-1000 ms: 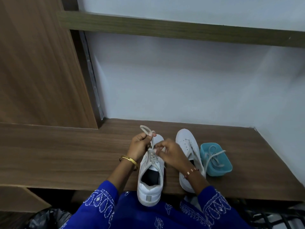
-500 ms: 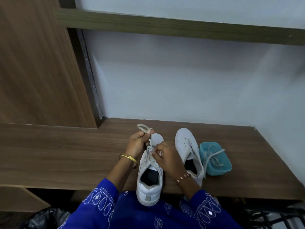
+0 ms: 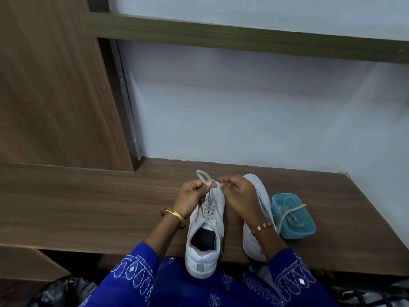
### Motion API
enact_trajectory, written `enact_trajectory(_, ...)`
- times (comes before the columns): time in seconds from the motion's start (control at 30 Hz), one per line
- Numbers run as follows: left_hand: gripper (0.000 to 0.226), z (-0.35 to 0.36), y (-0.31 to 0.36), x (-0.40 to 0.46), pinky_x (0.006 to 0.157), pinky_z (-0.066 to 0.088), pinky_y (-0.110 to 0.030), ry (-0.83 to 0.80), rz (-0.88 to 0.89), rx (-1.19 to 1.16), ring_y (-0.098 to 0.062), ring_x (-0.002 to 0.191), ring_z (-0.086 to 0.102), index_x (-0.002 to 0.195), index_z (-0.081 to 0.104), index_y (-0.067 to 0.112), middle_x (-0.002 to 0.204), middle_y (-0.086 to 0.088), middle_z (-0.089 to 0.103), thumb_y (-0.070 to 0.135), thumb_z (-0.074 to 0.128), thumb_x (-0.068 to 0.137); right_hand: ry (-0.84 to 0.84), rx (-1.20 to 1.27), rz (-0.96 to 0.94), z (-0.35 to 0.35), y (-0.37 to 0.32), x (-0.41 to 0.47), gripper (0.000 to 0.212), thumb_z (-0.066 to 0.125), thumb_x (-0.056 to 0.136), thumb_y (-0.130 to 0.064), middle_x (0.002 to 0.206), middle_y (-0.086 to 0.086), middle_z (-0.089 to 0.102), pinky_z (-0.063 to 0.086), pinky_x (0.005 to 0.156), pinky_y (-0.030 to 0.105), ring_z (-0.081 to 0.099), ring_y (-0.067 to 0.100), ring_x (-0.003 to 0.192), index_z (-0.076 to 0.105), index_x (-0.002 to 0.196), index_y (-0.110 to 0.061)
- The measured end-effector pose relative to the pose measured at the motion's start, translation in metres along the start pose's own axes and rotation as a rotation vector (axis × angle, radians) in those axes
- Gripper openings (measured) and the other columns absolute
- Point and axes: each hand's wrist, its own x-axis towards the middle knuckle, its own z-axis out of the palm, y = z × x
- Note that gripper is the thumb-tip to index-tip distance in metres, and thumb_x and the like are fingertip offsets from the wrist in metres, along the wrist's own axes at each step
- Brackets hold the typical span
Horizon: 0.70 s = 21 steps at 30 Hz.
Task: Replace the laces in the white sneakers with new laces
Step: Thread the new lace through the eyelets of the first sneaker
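Lifting right hand (image 3: 240, 191) off the eyelets, fingers loosely curled, empty | left hand (image 3: 193, 193) still pinches lace (image 3: 204, 177) loop | laced sneaker (image 3: 205, 231) beneath both hands on worktop (image 3: 88, 207) | we judge lacing nearly finished

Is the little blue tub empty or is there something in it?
Not empty. The blue tub on the wooden shelf has a loose pale lace lying in it, one end trailing over its rim.

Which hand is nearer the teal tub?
Right. The right hand is over the two sneakers, with only the second sneaker between it and the teal tub. The left hand pinches a lace farther left.
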Motion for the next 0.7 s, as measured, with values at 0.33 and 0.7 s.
enact_trajectory(0.33,0.025,0.002,0.002,0.000,0.045,0.029,-0.013,-0.148,0.070,0.190,0.001,0.039,0.033,0.076,0.064,0.012,0.039,0.015,0.042,0.004,0.048,0.094,-0.398,-0.066,-0.104,-0.012,-0.053,0.026,0.015,0.066,0.084,-0.007,0.054,0.007,0.057,0.044,0.048,0.024,0.049,0.013,0.041,0.063,0.072,-0.016)
enact_trajectory(0.7,0.024,0.004,-0.001,-0.004,0.045,0.027,-0.013,-0.134,0.121,0.257,0.000,0.039,0.031,0.084,0.065,0.011,0.049,0.007,0.038,0.005,0.044,0.096,-0.363,0.053,-0.074,-0.004,-0.056,0.025,0.012,0.068,0.082,-0.008,0.060,0.000,0.063,0.042,0.043,0.024,0.053,0.017,0.048,0.065,0.072,-0.014)
